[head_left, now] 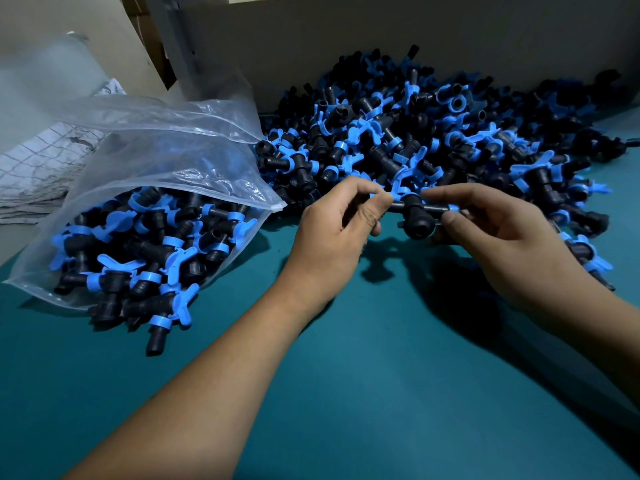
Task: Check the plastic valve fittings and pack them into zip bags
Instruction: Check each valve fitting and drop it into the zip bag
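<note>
Teal tabletop [346, 393]; brown board [381, 39] behind; pale wall [52, 19] left; folded cloth [38, 168].

We find no text, label, brand, number or sign that can be read anywhere in the frame. The cloth [41, 168] at the left edge carries a dark grid and a few printed marks, but they are too blurred for us to tell whether they are letters.

Single head-worn view, looking forward and down from close above the tabletop [346, 375], toward its far edge.
</note>
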`<state>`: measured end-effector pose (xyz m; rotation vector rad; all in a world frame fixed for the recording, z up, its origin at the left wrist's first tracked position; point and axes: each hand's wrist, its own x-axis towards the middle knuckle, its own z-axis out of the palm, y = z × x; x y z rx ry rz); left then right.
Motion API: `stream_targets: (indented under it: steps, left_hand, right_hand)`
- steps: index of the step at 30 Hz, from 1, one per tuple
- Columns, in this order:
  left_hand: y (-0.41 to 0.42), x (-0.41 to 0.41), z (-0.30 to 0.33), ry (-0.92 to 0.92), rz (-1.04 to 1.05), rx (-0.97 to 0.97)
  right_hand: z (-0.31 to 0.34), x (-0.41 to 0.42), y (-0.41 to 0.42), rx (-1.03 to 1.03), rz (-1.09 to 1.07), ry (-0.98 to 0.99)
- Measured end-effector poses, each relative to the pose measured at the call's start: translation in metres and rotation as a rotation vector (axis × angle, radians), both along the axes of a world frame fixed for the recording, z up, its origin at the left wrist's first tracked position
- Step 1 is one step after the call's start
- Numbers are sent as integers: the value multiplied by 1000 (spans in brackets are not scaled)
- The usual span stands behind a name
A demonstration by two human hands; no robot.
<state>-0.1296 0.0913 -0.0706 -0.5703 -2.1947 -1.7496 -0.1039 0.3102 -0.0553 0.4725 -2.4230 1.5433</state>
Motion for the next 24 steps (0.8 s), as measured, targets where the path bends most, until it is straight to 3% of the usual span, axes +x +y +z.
stream_targets:
  steps: [8, 15, 24]
  left_hand:
    - [0, 0, 0, -26, 12, -46]
    - [3, 2, 0, -103, -15, -10]
    - [1, 3, 1, -102, 6, -56]
  right_hand:
    - [2, 2, -3, 80, -55, 33]
    - [4, 6, -7, -53, -40, -25]
    - [7, 8, -10, -41, -49, -12]
